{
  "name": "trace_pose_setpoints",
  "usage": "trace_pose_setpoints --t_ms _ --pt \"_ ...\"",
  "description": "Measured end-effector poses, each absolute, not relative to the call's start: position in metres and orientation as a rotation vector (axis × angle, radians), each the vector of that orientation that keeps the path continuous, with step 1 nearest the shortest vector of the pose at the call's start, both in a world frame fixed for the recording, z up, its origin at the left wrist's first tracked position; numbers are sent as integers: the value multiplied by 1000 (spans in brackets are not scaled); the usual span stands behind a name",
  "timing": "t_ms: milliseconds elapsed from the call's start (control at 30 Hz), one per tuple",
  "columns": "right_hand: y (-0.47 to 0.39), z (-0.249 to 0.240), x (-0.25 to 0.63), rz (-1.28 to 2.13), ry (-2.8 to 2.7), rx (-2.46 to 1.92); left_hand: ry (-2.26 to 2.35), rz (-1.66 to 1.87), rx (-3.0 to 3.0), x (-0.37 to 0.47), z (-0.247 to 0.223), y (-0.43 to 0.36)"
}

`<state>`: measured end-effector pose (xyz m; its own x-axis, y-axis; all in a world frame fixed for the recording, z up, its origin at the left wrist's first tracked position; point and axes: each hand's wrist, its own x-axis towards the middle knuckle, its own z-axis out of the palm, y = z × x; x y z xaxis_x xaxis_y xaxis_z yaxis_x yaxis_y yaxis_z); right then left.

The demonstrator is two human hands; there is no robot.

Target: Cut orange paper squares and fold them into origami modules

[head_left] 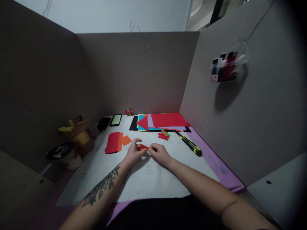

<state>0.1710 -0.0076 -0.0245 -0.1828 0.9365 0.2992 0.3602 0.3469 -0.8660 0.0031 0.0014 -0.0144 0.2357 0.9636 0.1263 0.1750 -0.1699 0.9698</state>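
Between my two hands, over the middle of the white sheet, is a small folded piece of orange-red paper [144,147]. My left hand [134,149] pinches its left end between thumb and fingers. The right end is gripped by the fingertips of my right hand [158,153]. Left of my hands lie a small orange paper square [126,140] and a stack of red and orange paper pieces [112,143]. Just beyond my right hand is a little pile of red, orange and green paper strips [164,135].
A yellow-black utility knife [190,145] lies at right. Coloured paper sheets [168,120] are stacked at the back, near a phone [116,120] and a red-green paper star [129,111]. Tubs [64,155] stand at left. Grey panels [139,70] enclose the table.
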Motion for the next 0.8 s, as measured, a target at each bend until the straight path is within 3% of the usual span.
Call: trace_pose_setpoints --t_ms 800 --pt "-8 -21 165 1026 -1573 -1144 996 1115 1484 7 -14 2"
